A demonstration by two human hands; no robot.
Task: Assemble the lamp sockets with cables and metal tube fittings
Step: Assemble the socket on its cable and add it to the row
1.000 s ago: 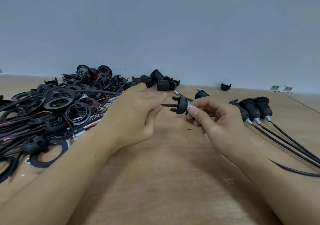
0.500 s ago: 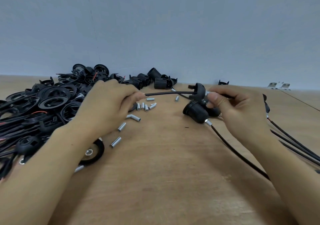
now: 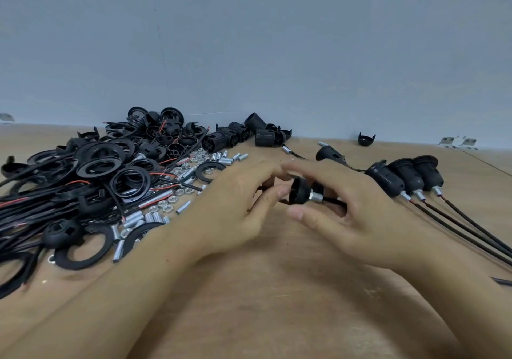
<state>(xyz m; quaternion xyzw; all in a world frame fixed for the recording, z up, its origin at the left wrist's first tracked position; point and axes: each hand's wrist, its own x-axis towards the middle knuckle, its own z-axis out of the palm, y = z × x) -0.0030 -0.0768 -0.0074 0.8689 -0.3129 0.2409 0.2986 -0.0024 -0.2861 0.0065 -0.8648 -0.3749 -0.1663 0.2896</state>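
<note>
Item 1: the black socket cap (image 3: 299, 191), with a short metal tube fitting (image 3: 315, 197) sticking out of its right side. I see it held above the wooden table (image 3: 277, 303), between the two hands, near the middle of the view.

Item 2: my left hand (image 3: 238, 209). Fingers curled toward the cap, thumb tip just beside its left face; a thin black cable (image 3: 266, 188) runs into the curled fingers. I read it as pinching the cable, though motion blur softens the fingertips.

Item 3: my right hand (image 3: 354, 214). Fingers curl over and behind the cap and fitting, thumb stretched out below them. It seems to grip the fitting end, but blur keeps me from being certain which part it touches.

Item 4: three assembled sockets (image 3: 404, 176), side by side at right, each with a metal tube and a black cable trailing toward the near right edge.

Item 5: a heap of black rings and cables (image 3: 91, 176) at left, with red wire ends showing.

Item 6: loose metal tubes and nuts (image 3: 166, 206), scattered beside the heap.

Item 7: threaded socket bodies (image 3: 249, 134) lying against the grey wall (image 3: 277, 40).

Item 8: one lone cap (image 3: 366, 138) by the wall, well apart from the rest.
</note>
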